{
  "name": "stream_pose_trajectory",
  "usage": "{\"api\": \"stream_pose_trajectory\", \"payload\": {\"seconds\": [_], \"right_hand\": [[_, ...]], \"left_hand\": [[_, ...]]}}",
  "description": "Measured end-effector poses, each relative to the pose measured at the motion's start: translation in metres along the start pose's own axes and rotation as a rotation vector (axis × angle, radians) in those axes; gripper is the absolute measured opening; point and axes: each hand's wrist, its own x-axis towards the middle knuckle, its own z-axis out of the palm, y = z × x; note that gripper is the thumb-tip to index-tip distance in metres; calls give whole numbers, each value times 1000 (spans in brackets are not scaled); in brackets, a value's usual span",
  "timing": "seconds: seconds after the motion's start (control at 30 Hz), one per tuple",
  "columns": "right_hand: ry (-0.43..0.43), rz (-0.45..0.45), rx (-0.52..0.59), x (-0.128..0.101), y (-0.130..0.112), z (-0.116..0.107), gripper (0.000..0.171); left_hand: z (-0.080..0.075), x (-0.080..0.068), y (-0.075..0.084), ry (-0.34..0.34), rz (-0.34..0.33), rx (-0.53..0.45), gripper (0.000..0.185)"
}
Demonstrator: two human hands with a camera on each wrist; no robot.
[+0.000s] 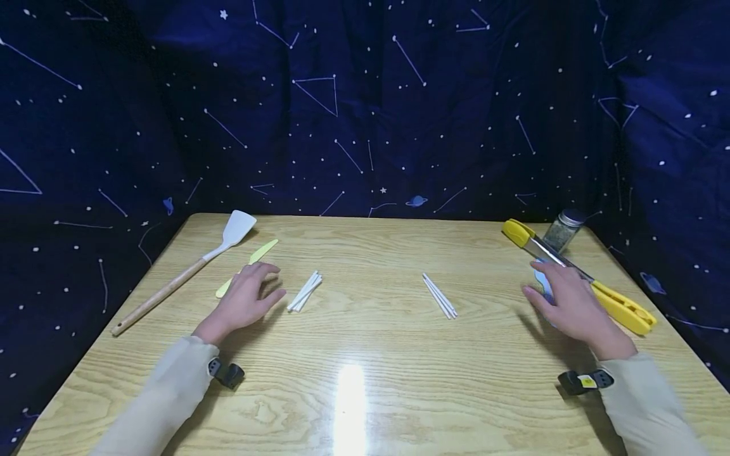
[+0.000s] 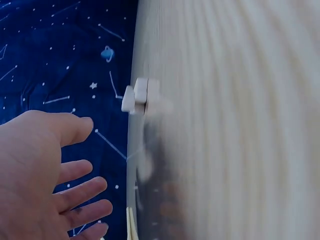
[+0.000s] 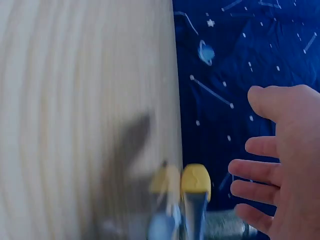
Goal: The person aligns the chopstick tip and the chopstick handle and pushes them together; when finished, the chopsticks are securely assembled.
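Note:
Over the left part of the table, my left hand (image 1: 245,297) hovers with fingers relaxed and nothing in them. Beneath it lies a pale yellow plastic knife (image 1: 263,251), its middle covered by the hand. Just right of the fingertips is a small bundle of white sticks (image 1: 305,291), whose ends (image 2: 140,92) face the left wrist camera. My right hand (image 1: 573,307), also holding nothing, is above a light blue object (image 1: 543,282) that it mostly hides. Yellow-ended metal tongs (image 1: 621,307) lie beside that hand. A second bundle of white sticks (image 1: 440,296) lies between the hands.
A white spatula (image 1: 236,228) with a wooden handle lies along the table's left side. At the back right corner stands a glass jar (image 1: 561,233) with a dark lid. Dark blue star-patterned cloth (image 1: 365,107) hangs behind and beside the wooden table (image 1: 399,367).

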Motion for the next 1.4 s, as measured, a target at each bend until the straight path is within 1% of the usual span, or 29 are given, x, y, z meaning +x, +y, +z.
{"api": "stream_pose_trajectory", "payload": {"seconds": [0.1,0.27,0.43,0.57,0.73,0.87,1.07,1.23,1.4], "right_hand": [[-4,-15,12,3,-12,8,46],[-32,-46,68,10,-33,20,30],[-79,-60,132,19,-47,33,20],[-121,-31,179,27,-56,39,18],[-142,-8,250,37,-69,46,19],[-173,-5,282,43,-79,54,19],[-215,35,278,47,-91,63,19],[-196,67,260,49,-97,70,16],[-179,100,249,50,-98,74,13]], "left_hand": [[6,1,3,15,-5,-51,39],[14,2,9,-27,-50,-166,32],[21,3,12,-48,-54,-226,24],[26,3,13,-39,-60,-241,19],[31,3,16,2,-85,-225,14],[36,4,19,28,-112,-215,12],[40,5,25,42,-148,-203,11],[41,4,28,51,-159,-199,12],[44,6,33,54,-157,-200,13]]}}
